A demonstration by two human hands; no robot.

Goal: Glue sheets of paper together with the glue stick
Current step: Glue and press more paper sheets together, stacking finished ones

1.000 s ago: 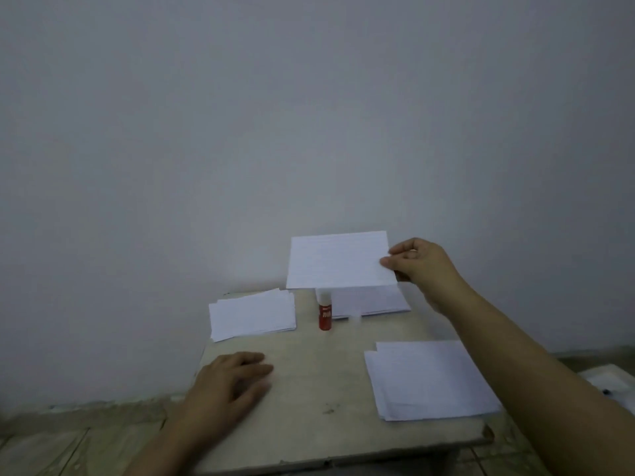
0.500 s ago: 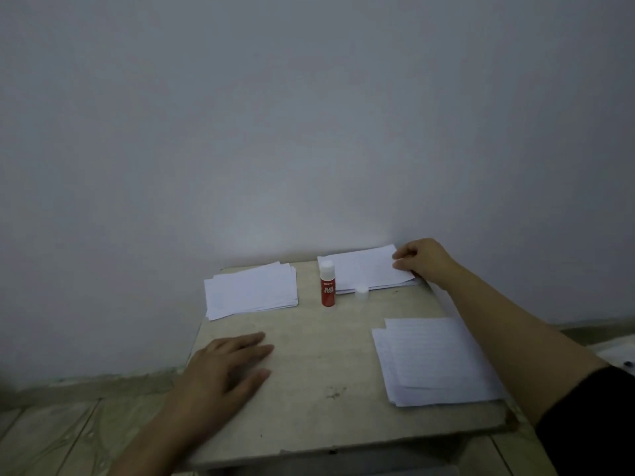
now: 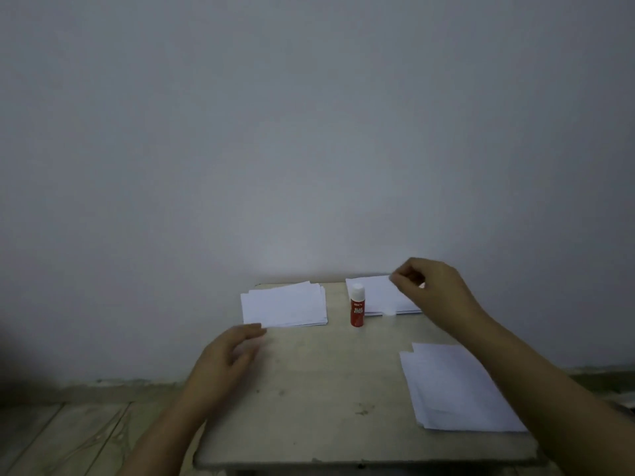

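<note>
A red glue stick (image 3: 356,309) stands upright with its white top bare at the far middle of the small table (image 3: 319,407). Its small white cap (image 3: 389,313) lies just to its right. Three stacks of white sheets lie on the table: a far-left stack (image 3: 285,305), a far-right stack (image 3: 374,293) and a near-right stack (image 3: 453,386). My right hand (image 3: 429,290) hovers over the far-right stack with loosely curled fingers and holds nothing that I can see. My left hand (image 3: 230,359) is lifted off the table, fingers relaxed, its tips close to the far-left stack's near corner.
A plain grey wall (image 3: 309,132) rises right behind the table's far edge. Tiled floor (image 3: 68,438) shows to the left below the table. Bare tabletop lies between my two hands.
My right hand laid the sheet it held onto the far-right stack, let it go and lifted off. My left hand rose from the tabletop and moved toward the far-left stack.
</note>
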